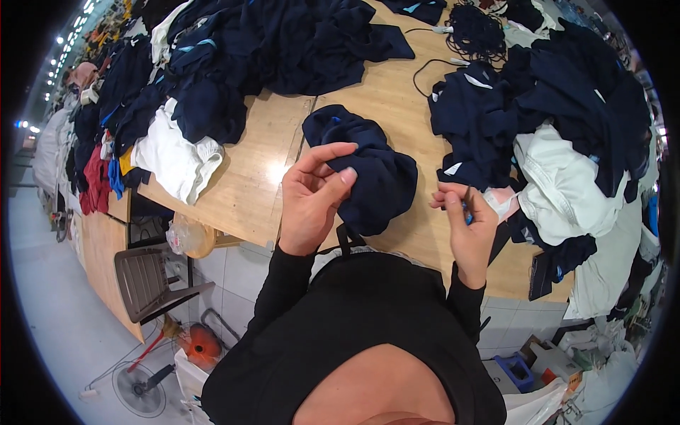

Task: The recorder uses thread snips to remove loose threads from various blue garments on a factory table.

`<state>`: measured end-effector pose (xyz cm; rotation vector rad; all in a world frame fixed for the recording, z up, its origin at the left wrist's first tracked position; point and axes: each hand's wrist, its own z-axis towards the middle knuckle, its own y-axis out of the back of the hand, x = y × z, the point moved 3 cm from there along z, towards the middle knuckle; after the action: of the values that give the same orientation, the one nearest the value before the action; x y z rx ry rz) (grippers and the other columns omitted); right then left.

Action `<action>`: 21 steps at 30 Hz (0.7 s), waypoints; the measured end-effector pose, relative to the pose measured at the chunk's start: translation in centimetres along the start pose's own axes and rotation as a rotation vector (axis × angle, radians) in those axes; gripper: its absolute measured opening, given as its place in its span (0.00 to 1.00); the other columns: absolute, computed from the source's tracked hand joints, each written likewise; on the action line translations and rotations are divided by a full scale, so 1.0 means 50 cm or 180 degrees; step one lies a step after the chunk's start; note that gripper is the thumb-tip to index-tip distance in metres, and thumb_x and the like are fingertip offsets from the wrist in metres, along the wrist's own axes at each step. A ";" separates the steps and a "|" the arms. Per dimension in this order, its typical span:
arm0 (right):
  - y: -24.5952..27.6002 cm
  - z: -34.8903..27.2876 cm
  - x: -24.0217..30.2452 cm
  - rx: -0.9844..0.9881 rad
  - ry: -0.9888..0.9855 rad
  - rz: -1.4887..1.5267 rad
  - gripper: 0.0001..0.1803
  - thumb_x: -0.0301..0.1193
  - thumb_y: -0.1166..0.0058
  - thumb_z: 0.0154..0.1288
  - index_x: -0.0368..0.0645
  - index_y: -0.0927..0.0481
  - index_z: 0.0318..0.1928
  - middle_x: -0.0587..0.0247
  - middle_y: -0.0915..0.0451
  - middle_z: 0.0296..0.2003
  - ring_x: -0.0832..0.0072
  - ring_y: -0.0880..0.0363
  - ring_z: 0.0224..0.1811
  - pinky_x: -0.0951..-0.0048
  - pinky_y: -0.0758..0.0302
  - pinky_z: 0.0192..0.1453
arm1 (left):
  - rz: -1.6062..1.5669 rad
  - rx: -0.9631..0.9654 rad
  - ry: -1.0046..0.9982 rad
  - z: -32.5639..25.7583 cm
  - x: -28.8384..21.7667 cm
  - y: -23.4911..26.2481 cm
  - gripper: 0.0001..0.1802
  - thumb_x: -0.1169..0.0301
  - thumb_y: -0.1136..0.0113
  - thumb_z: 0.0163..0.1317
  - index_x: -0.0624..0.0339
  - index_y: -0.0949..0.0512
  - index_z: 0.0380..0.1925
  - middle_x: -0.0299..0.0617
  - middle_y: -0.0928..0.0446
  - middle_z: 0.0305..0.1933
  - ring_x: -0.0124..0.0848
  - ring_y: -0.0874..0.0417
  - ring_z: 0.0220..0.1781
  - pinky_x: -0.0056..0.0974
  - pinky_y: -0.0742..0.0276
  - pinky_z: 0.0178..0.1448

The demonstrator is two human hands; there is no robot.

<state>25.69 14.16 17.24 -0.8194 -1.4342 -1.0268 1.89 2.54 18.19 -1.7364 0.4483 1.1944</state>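
Note:
A bunched navy garment lies at the near part of the wooden table, in front of my body. My left hand is over its left side, with thumb and index finger apart and the other fingers curled. No cloth shows clearly gripped in it. To the right of the garment, my right hand is raised with its fingertips pinched together. A small blue and dark object shows between its fingers, too little of it visible to name.
Navy garments are heaped at the far left, with white cloth below. More navy clothes and a white garment lie right. Dark cord is bundled at the back. A chair and fan stand lower left.

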 end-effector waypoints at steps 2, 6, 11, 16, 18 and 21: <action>-0.027 -0.004 0.041 0.0386 0.0571 0.0001 0.09 0.23 0.42 0.81 0.29 0.13 0.53 0.58 0.11 0.41 0.74 0.11 0.42 0.76 0.20 0.50 | -0.0165 0.0127 0.0075 -0.004 0.007 -0.007 0.24 0.84 0.31 0.70 0.70 0.20 0.65 0.34 0.17 0.38 0.17 0.20 0.34 0.23 0.26 0.39; -0.073 -0.018 0.120 0.0200 0.1565 -0.0322 0.17 0.15 0.26 0.62 0.34 0.10 0.52 0.54 0.11 0.41 0.71 0.11 0.37 0.76 0.19 0.43 | -0.0105 0.0335 0.0103 -0.026 0.003 -0.029 0.27 0.88 0.30 0.66 0.73 0.22 0.66 0.37 0.15 0.41 0.18 0.15 0.38 0.25 0.19 0.46; -0.109 -0.025 0.094 -0.0072 0.2365 -0.0475 0.15 0.18 0.21 0.58 0.39 0.08 0.46 0.61 0.16 0.36 0.76 0.22 0.28 0.77 0.30 0.29 | 0.0390 0.0469 -0.0011 -0.035 0.004 -0.036 0.28 0.90 0.30 0.65 0.72 0.21 0.65 0.38 0.15 0.43 0.17 0.14 0.39 0.22 0.21 0.45; -0.072 -0.014 0.066 -0.0227 0.1812 -0.0184 0.06 0.20 0.26 0.67 0.38 0.11 0.42 0.65 0.17 0.35 0.82 0.27 0.27 0.79 0.36 0.30 | 0.0363 0.0211 -0.0032 -0.035 0.010 -0.028 0.28 0.91 0.30 0.63 0.72 0.21 0.65 0.37 0.15 0.44 0.16 0.15 0.40 0.21 0.23 0.43; -0.040 -0.004 0.027 -0.0664 0.1285 0.0091 0.04 0.22 0.31 0.74 0.36 0.15 0.43 0.68 0.20 0.34 0.85 0.29 0.29 0.79 0.36 0.33 | 0.0196 0.0154 -0.0003 -0.031 0.012 -0.026 0.28 0.91 0.30 0.62 0.71 0.20 0.63 0.37 0.15 0.44 0.17 0.15 0.42 0.21 0.23 0.43; -0.032 -0.027 -0.006 -0.0178 0.0964 0.0255 0.15 0.36 0.39 0.82 0.35 0.22 0.53 0.68 0.23 0.35 0.84 0.29 0.32 0.79 0.36 0.38 | 0.0184 0.0100 0.0059 -0.024 0.021 -0.017 0.28 0.91 0.30 0.61 0.71 0.21 0.63 0.38 0.16 0.44 0.18 0.14 0.43 0.22 0.22 0.44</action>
<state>24.76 12.34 16.68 -0.7207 -1.1121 -1.0826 3.59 2.12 17.80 -1.7191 0.5289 1.2066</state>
